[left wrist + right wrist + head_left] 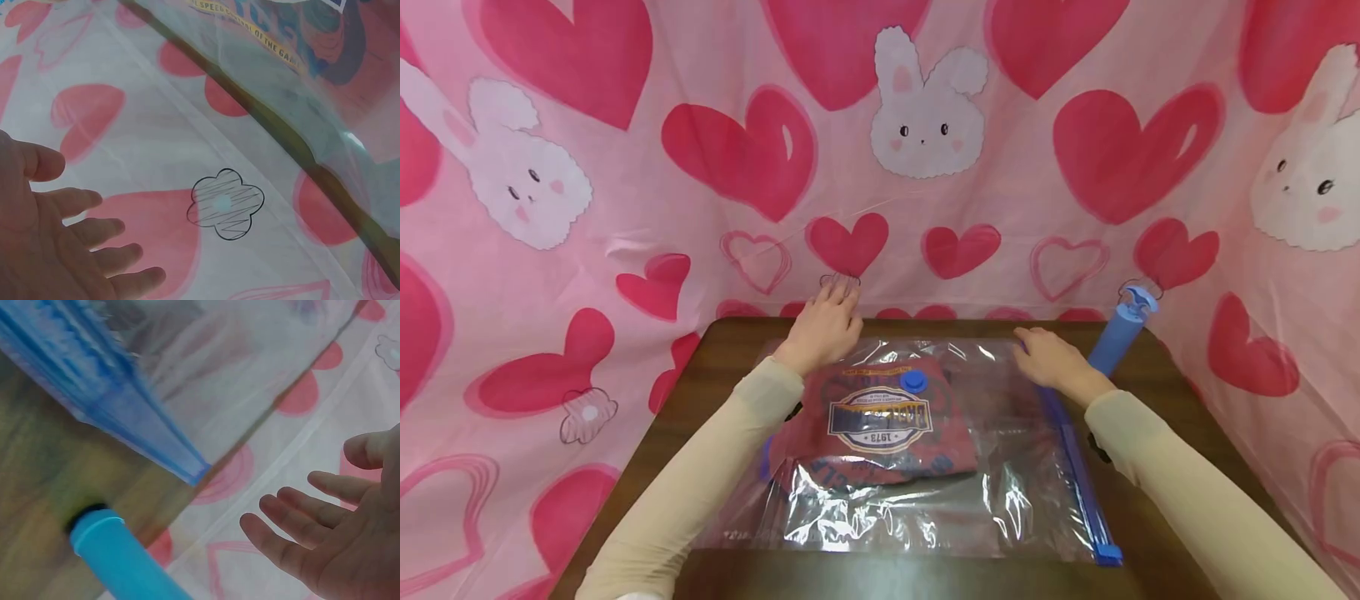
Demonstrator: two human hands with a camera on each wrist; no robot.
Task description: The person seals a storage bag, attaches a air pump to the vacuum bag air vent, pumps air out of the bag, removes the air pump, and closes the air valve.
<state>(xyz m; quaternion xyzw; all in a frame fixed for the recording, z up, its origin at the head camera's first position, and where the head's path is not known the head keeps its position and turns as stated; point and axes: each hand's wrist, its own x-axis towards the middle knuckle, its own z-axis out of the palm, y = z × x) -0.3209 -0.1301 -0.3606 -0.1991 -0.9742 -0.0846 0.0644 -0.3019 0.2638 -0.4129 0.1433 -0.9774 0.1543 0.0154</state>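
Note:
A clear plastic vacuum storage bag (925, 517) lies flat with a folded red printed garment (955, 442) inside. A round blue valve (913, 382) sits on top of the bag, over the garment. Along the right side runs a blue zip seal (1075, 467), with a blue slider (1108, 554) at its near end. My left hand (823, 327) is over the bag's far edge, its loosely spread fingers (100, 228) holding nothing. Near the seal's far end hovers my right hand (1060, 362); its fingers (294, 519) are relaxed and hold nothing, apart from the bag.
A blue hand pump (1117, 337) stands at the table's far right corner, just beyond my right hand. The dark wooden table (1157, 500) meets a pink cloth backdrop (940, 200) with hearts and rabbits, which encloses the back and both sides.

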